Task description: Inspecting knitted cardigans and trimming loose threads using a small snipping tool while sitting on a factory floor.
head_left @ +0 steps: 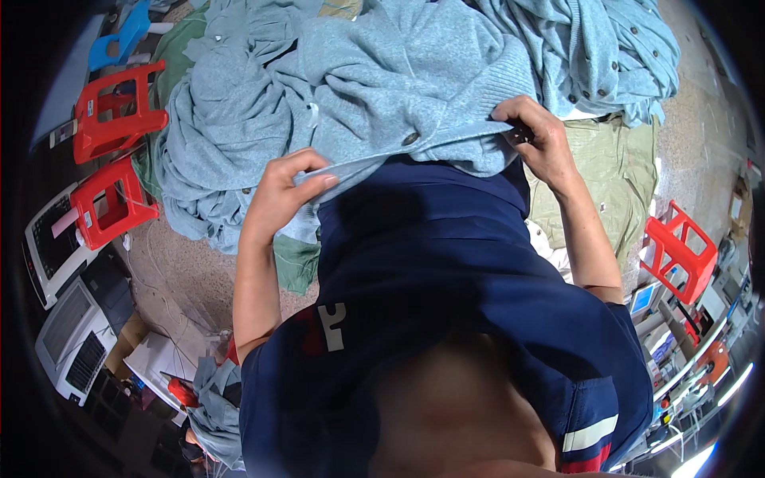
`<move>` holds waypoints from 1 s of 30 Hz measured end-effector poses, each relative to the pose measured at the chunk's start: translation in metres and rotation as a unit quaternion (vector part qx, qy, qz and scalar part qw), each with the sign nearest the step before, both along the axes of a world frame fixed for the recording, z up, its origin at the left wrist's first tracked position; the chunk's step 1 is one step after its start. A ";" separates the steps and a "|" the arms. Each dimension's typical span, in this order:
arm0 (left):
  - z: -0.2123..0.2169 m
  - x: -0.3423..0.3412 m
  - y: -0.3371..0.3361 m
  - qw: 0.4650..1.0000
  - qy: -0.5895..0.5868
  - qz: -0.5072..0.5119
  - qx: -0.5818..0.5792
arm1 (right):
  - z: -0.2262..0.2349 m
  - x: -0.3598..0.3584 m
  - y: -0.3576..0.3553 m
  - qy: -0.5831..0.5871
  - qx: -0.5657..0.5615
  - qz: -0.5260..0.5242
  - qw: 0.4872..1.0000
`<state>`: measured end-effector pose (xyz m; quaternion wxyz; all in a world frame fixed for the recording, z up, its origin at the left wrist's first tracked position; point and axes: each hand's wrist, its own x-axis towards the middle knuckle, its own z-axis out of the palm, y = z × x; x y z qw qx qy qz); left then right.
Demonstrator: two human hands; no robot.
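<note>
Left grip (279, 195) and right grip (535, 135) pinch cardigan (382, 72) | red stools (111, 111) left, sack (613, 171) right

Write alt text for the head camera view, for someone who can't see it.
Both hands grip the buttoned edge of a light blue knit cardigan: the left hand pinches it lower down, the right hand further along. More blue cardigans are heaped behind, with red plastic stools on the floor.

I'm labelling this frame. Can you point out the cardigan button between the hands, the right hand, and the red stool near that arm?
button (411, 139), head view, its round face.
right hand (535, 137), head view, back of hand.
red stool (680, 248), head view, seat top.
</note>
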<state>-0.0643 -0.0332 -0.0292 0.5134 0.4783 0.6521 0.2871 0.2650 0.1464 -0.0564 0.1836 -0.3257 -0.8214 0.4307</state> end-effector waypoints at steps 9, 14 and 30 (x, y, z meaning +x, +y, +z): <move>0.024 0.027 0.019 0.953 -0.296 0.061 0.029 | 0.020 -0.006 -0.013 0.098 0.234 0.001 0.967; 0.038 0.075 0.064 0.975 -0.185 0.080 0.093 | 0.039 -0.045 -0.027 0.264 0.258 0.078 0.926; 0.036 0.074 0.067 0.946 0.106 -0.036 0.304 | 0.035 -0.082 -0.026 0.159 -0.005 0.059 0.985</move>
